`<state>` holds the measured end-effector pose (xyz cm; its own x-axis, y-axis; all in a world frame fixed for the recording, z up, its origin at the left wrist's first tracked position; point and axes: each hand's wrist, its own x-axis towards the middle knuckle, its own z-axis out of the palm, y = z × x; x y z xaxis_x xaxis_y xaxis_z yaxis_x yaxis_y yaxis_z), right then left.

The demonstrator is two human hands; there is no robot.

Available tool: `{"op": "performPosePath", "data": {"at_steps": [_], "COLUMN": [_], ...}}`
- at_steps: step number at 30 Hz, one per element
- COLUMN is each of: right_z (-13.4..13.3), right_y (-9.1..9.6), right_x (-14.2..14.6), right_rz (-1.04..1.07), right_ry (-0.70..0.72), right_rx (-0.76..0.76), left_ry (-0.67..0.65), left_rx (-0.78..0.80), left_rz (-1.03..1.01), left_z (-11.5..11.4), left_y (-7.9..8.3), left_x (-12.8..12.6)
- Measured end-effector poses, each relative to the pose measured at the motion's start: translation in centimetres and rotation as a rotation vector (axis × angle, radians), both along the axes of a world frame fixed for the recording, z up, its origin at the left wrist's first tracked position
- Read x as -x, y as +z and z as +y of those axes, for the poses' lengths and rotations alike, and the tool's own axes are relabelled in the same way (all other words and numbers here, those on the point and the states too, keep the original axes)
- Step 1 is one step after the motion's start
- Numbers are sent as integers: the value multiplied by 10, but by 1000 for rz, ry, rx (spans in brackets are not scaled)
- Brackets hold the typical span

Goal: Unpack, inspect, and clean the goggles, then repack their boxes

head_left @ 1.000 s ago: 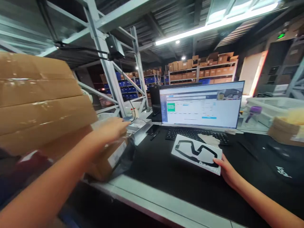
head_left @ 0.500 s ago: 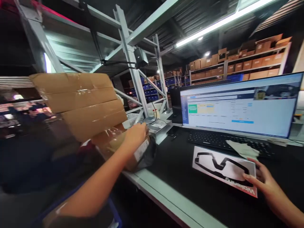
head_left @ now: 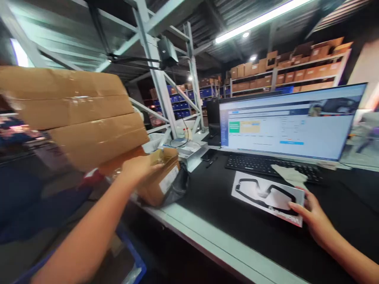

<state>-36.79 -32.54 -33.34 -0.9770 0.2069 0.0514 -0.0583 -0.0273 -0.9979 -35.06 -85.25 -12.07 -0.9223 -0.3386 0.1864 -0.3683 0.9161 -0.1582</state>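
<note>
My right hand (head_left: 314,210) pinches the right end of a flat white box (head_left: 265,189) printed with a black frame-like shape, thumb on the front face. It is held over the black desktop. At the left, my left hand (head_left: 137,169) has its fingers together at the rim of a small brown cardboard box (head_left: 152,187) with its top open. A white label (head_left: 169,179) is on that box's side. What lies inside the box is hidden from me. Crumpled black plastic (head_left: 179,184) sits against its right side.
A large taped cardboard sheet (head_left: 89,106) rises behind my left hand. A monitor (head_left: 263,122) and keyboard (head_left: 251,165) stand at the back, with crumpled pale paper (head_left: 290,175) on the keys. A phone (head_left: 209,154) and pen lie nearby. A blue bin (head_left: 139,256) sits below the desk.
My left hand has moved left and back from the far edge of the small cardboard box, whose open top now shows. The view has shifted; my right hand still holds the flat white box.
</note>
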Motion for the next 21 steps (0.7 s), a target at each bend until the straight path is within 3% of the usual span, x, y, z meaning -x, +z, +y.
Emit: {"op": "performPosePath", "data": {"at_steps": [3,5,8,10,12,15,18,21], "right_z": [-7,-11,-13,-11,-7,-1,3,6], "right_y": [8,8,3,3,7,20,27,25], "right_x": [-7,-12,-20,-24,-24,-21,-17,-11], "right_rz": [113,227,472,664,905,1279,1425,1410], "right_ry": [15,-10,-75,-83,1,215,342,381], "right_rx": [-125,-281,-607,-780,-886,-1034,-1184,-1206], "left_ry": [-87,-142,-355,-572,-797,-1015,-1153,-1193], "left_rx": [16,84,125,8,-223,-588,-1013,-1289], "left_rz": [64,263,587,608,477,223,-200,-450], "left_z": [1,11,49,89,131,177,193,189], "left_y": [3,11,20,14,-7,-61,-118,-157], "left_x": [9,18,27,31,39,62,90,108]}}
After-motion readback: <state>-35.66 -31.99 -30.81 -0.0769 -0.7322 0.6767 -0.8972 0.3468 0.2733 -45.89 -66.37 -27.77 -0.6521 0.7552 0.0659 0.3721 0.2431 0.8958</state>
